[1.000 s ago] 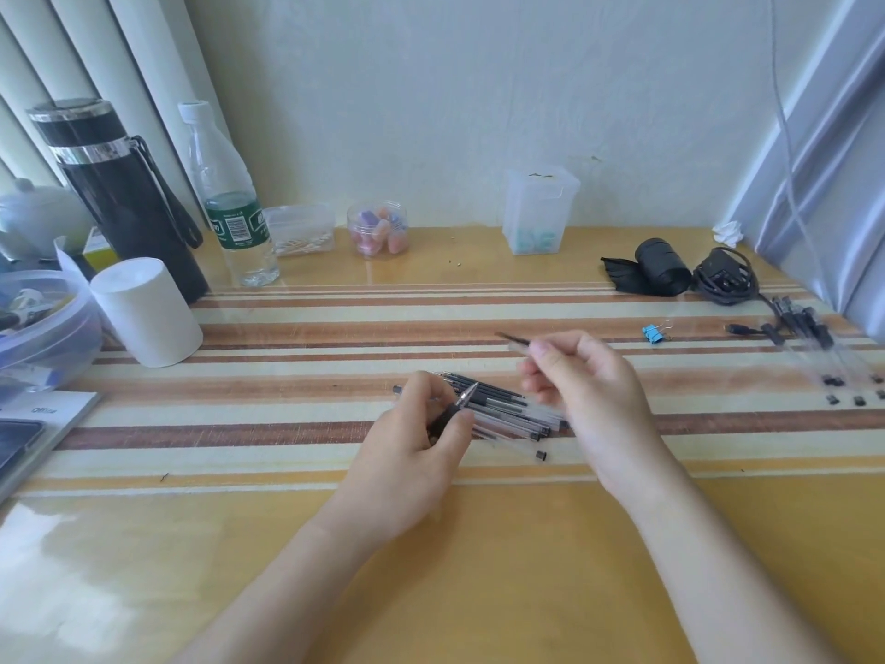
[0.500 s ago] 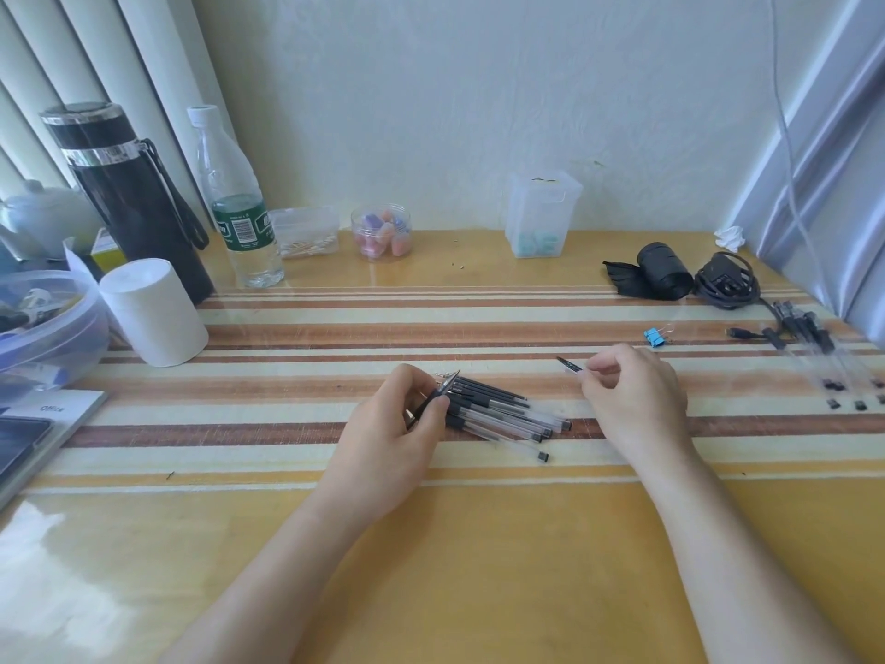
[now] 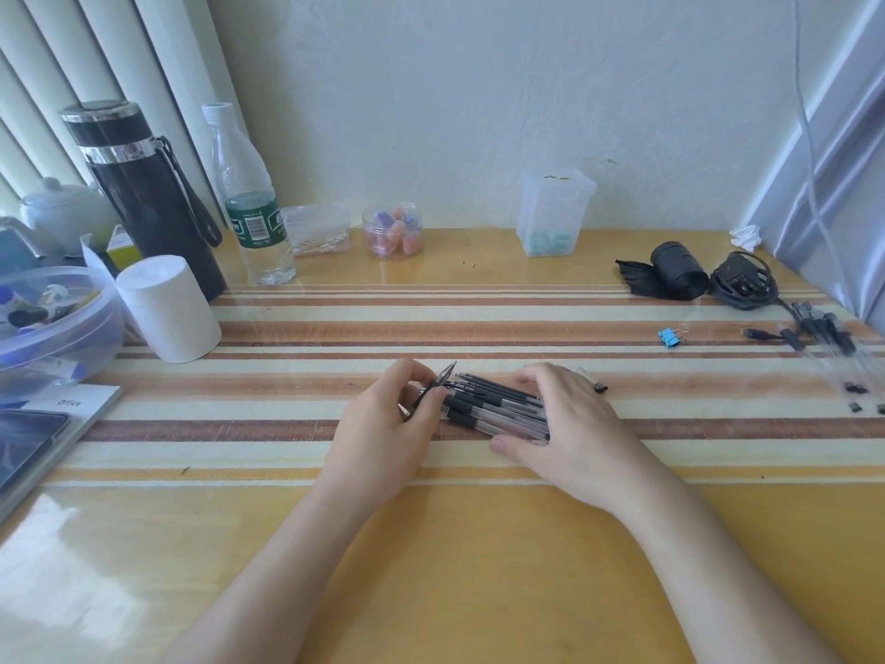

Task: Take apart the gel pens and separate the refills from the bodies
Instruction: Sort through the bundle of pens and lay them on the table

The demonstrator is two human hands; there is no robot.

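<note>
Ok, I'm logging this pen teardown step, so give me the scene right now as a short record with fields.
left hand: pinching a dark pen piece, tip pointing up and away
right hand: laid flat over the right end of the pen pile
pen pile: centre of the striped mat, between both hands
separated parts: clear pieces at the far right edge
blue binder clip: on the mat, untouched

Glossy bench, clear plastic pens

The bench [image 3: 431, 567] looked smooth, shiny yellow, with a woven striped cloth band [image 3: 287, 328]. The gel pens [image 3: 498, 407] were clear plastic with matt black grips; the flask [image 3: 143, 194] upper left, glossy black.
</note>
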